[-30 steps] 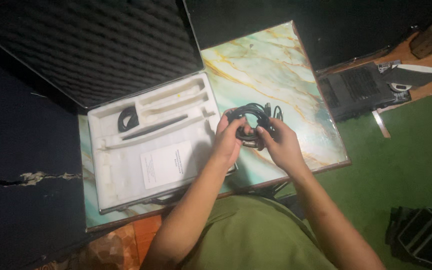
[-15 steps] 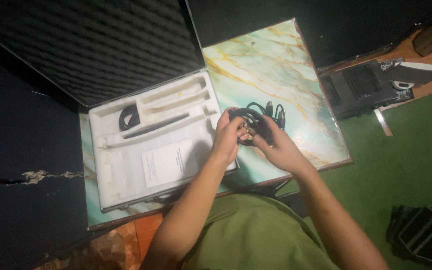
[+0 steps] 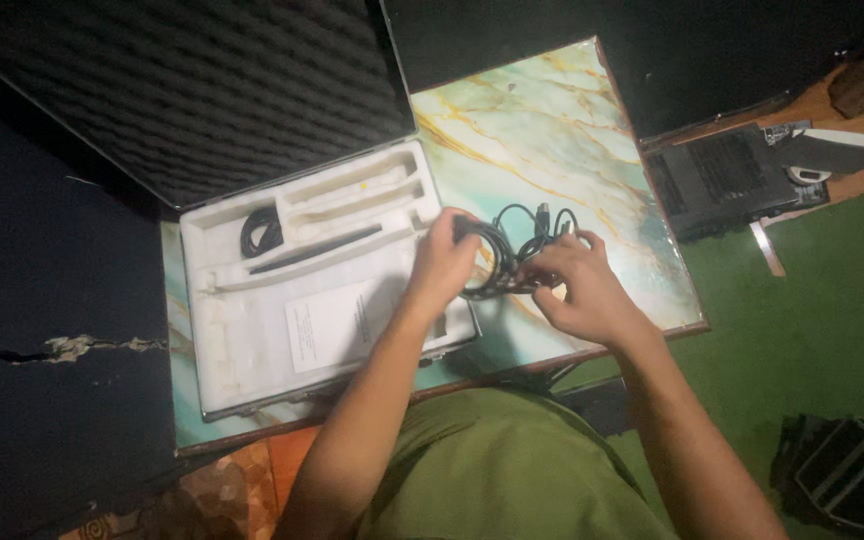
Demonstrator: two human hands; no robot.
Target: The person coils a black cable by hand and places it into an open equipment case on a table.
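Note:
Both of my hands work a coiled black cable (image 3: 508, 252) on a marbled green and white tabletop (image 3: 552, 130). My left hand (image 3: 444, 262) grips the left side of the coil. My right hand (image 3: 577, 285) pinches the strands on its right side, with loose loops and plugs sticking up beyond my fingers. Just left of my left hand lies an open case (image 3: 302, 290) with a white moulded insert. It holds a small black coil (image 3: 261, 232), a thin black rod (image 3: 314, 250) and a white paper sheet (image 3: 330, 322).
The case lid (image 3: 182, 90), lined with dark egg-crate foam, stands open at the back left. A black device (image 3: 727, 180) with white pieces lies on the floor to the right. A dark box (image 3: 857, 475) sits on green carpet at lower right.
My hands have kept handling the cable coil. The right hand has shifted a little to the right along the strands, and the coil looks more spread out.

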